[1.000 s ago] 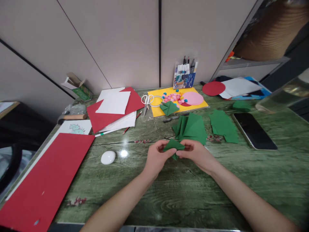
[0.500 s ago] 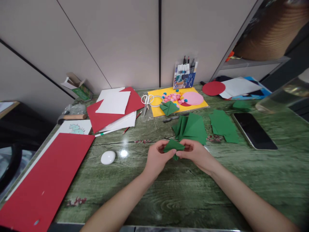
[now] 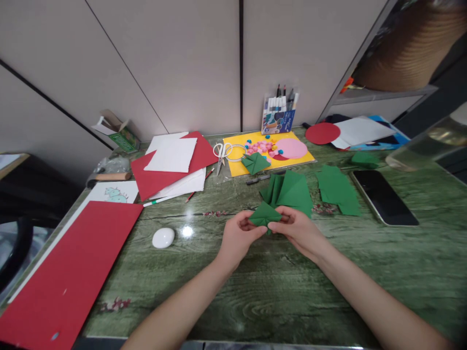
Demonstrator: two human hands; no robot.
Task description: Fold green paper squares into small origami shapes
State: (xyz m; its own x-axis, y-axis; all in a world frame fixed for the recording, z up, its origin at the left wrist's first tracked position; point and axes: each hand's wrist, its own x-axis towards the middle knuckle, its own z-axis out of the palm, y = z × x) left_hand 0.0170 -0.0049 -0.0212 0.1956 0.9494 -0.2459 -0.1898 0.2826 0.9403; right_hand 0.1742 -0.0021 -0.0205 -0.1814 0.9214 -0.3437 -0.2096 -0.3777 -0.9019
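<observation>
A small folded piece of green paper [image 3: 264, 214] is held between my two hands above the green table [image 3: 233, 296]. My left hand [image 3: 239, 235] pinches its left side, thumb in front and fingers behind. On the other side my right hand [image 3: 296, 231] grips it the same way, with the thumb tip near the lower middle. Creases show on the paper's front face; its back is hidden by my fingers. Just beyond lie several folded green papers [image 3: 294, 190], and another folded green piece [image 3: 256, 163] rests partly on a yellow sheet [image 3: 233, 167].
Green sheets [image 3: 337, 189] and a black phone [image 3: 385, 197] lie to the right, near a clear container [image 3: 430, 141]. Scissors [image 3: 220, 154], a pen [image 3: 258, 180] and a marker pack [image 3: 279, 114] are toward the back. At left are red card [image 3: 73, 267] and a white rounded object [image 3: 163, 237].
The folded green paper has tilted and risen slightly between my hands, so more of its creased front shows. My right thumb has shifted a little to the right. Everything else stays put.
</observation>
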